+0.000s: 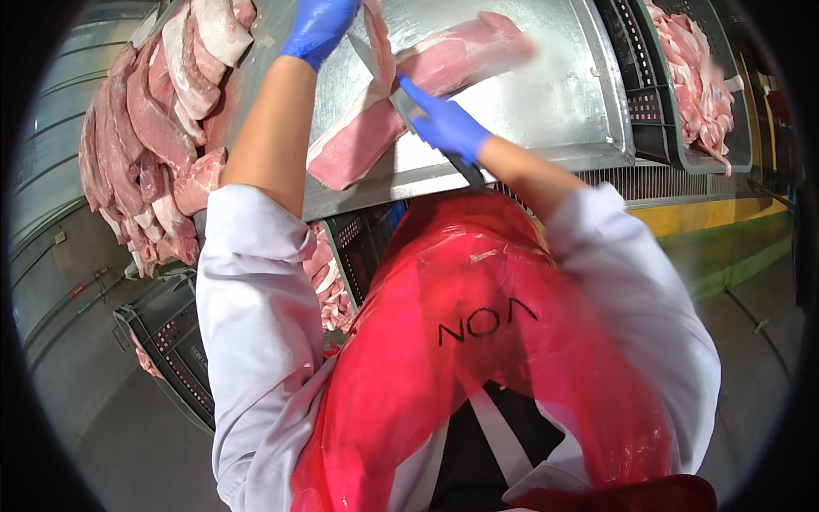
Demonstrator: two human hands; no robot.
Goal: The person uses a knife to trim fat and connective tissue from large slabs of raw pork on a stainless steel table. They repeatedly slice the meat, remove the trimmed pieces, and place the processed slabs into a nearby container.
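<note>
Step in hand: reads as slicing a strip away from a long cut of meat. The cut lies slantwise on a metal surface, near end toward the wearer's left, far end up and to the right. Pink flesh, with a pale fatty band along its left side. Likely 1 piece; the middle is partly covered, so not certain.

Right hand, blue-gloved: fingers wrapped round a knife, index finger laid forward along it. Blade crosses the meat about midway, tip pointing up and left, dark handle end poking out below the palm.

Left hand, also blue-gloved: at the upper edge, partly cut off by it. A loose strip stands raised just beside it, in front of the blade. Cannot tell how far the fingers are spread, or whether they grip the strip.

Position: the cut runs beneath the right hand's fingertips and extends to both sides of the knife; left hand sits above and left of its middle.

Next move, my judgement: strip kept taut, blade carried on at a shallow angle, left fingers clear of the tip.

Nearby: heaped meat at left; crate of trimmings at right.
</note>
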